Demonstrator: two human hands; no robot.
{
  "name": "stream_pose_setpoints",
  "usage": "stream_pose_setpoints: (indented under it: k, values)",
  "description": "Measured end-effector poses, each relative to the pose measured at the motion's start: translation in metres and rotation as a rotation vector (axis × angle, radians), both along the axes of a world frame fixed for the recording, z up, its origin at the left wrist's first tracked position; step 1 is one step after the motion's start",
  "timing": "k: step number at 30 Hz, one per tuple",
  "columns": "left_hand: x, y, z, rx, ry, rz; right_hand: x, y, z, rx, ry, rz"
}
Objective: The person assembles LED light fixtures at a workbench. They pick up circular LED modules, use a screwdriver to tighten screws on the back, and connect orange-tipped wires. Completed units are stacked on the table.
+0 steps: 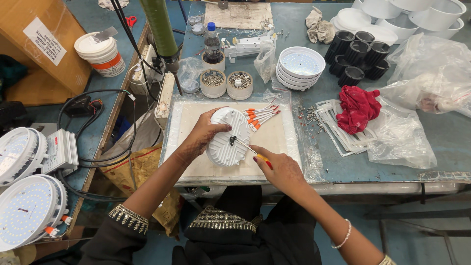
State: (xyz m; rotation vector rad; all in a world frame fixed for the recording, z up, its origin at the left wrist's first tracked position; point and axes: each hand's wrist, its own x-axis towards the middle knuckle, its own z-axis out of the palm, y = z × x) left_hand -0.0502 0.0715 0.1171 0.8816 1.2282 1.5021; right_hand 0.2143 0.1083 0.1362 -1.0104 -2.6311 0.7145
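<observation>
My left hand [207, 131] grips the upper left rim of a round white lamp housing [225, 147] with ribbed fins, tilted on a pale work mat [279, 140]. A small dark fitting sits at the housing's middle. My right hand [280, 169] holds a thin white wire with an orange end [250, 149], which runs up to that fitting. Just above the housing lies a bunch of white wires with orange tips [260, 115].
Behind the mat stand two tubs of screws [225, 81], a bottle [212, 44], a stack of white round LED plates [299, 66], black ribbed cups [355, 54], a red cloth [358, 108], white frames and plastic bags. Finished round lamps [24, 196] lie lower left.
</observation>
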Motion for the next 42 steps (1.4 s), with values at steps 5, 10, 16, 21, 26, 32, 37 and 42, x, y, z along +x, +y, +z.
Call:
stream_pose_setpoints:
  k: [5, 10, 16, 21, 26, 32, 37, 42]
  values:
    - [0.003, 0.004, -0.007, 0.012, 0.041, 0.008, 0.001, 0.0, -0.005, 0.361, -0.099, 0.104]
    - [0.006, 0.008, -0.008, 0.011, 0.135, 0.013, 0.005, 0.01, -0.013, 0.602, -0.216, 0.217]
    - [0.007, 0.007, -0.007, 0.026, 0.151, 0.013, -0.005, 0.079, -0.015, 0.207, 0.357, 0.632]
    - [0.005, 0.006, -0.005, 0.064, 0.12, -0.014, -0.01, 0.113, 0.002, -0.946, -0.108, 0.23]
    - [0.006, 0.007, 0.0, -0.01, 0.094, 0.003, -0.018, 0.074, 0.016, -0.153, -0.246, 0.312]
    - [0.006, 0.006, 0.003, -0.024, 0.087, -0.013, -0.008, 0.037, 0.025, 0.563, -0.474, 0.43]
    - [0.003, 0.003, 0.004, -0.017, 0.057, -0.023, -0.024, 0.043, 0.033, 0.396, -0.2, 0.341]
    - [0.003, 0.002, 0.006, -0.044, 0.132, -0.019, -0.032, 0.089, 0.044, -0.893, -0.324, 0.089]
